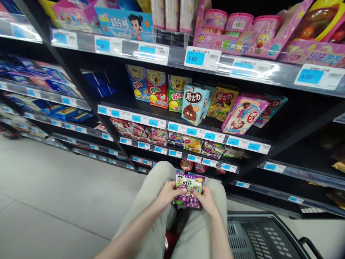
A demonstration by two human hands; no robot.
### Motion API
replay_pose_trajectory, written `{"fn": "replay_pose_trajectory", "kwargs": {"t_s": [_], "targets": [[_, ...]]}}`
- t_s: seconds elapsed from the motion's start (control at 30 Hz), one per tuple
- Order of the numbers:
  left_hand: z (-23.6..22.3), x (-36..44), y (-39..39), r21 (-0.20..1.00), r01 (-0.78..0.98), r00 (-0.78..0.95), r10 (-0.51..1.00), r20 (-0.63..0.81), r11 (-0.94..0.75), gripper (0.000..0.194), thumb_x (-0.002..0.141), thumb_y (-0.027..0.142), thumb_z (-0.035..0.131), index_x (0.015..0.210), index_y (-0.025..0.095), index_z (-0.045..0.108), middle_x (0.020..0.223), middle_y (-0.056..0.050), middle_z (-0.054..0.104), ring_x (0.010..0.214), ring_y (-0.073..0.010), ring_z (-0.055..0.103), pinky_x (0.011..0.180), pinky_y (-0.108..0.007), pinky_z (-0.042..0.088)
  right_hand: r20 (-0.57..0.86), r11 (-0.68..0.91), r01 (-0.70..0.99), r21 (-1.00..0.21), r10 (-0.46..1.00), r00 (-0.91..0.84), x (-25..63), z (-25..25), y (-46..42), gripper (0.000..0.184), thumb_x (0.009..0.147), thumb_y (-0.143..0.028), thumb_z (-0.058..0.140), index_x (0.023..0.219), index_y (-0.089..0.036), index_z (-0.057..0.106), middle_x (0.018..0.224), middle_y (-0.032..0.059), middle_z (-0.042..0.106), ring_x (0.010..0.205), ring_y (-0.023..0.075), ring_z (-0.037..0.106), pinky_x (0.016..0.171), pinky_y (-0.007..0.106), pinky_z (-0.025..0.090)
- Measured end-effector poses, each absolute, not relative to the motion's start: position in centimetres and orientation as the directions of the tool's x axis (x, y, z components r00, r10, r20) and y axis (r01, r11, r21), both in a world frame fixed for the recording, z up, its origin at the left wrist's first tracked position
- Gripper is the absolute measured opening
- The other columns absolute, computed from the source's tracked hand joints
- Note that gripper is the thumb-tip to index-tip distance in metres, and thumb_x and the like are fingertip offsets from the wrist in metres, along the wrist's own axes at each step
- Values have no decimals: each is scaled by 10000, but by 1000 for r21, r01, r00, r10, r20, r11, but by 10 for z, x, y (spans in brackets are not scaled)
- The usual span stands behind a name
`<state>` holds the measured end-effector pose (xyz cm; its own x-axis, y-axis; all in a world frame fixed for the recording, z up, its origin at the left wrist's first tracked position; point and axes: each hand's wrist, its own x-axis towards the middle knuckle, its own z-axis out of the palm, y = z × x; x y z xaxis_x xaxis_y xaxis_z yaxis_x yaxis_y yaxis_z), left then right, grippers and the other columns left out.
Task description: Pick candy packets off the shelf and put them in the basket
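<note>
Between my knees I hold a small candy packet [188, 199] in purple, white and green, its printed front facing up with pictures of purple grapes. My left hand [168, 193] grips its left edge, thumb lying across the front. On the opposite edge my right hand [207, 198] pinches it the same way, thumb on top. The fingers behind the packet are hidden. Just beyond it, on a low shelf, are similar candy packets [192, 143] in open display boxes.
A dark shopping basket [258, 237] stands on the floor at my right. Ahead, a shelf carries snack boxes [192, 104], with price tags [212, 136] along its edge. Pink tubs [238, 23] fill the upper shelf. Grey floor [67, 201] stretches to the left.
</note>
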<state>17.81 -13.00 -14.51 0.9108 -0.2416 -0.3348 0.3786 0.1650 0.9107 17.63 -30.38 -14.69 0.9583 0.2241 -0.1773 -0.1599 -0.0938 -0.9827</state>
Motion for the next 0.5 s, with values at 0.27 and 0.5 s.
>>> {"fn": "replay_pose_trajectory", "kwargs": {"t_s": [0.27,0.5], "targets": [[-145,178,-130,911,380,910,-240,-338,160,459,568,401,742,816,28,641,757,-111,656,706,-209,598,668,-284,464,-184,-45,-179,-983,177,967,178,-146,-301,468,623,-501,668,876,-108,646,843,117,659,818,285,599,750,392,461],[-139,178,-132,888,451,828,-415,-377,94,511,538,376,763,907,51,626,854,-111,647,784,-223,595,703,-307,483,-168,39,-170,-985,64,984,181,-158,-302,528,651,-558,614,934,-113,598,940,137,637,889,280,582,826,415,439]]}}
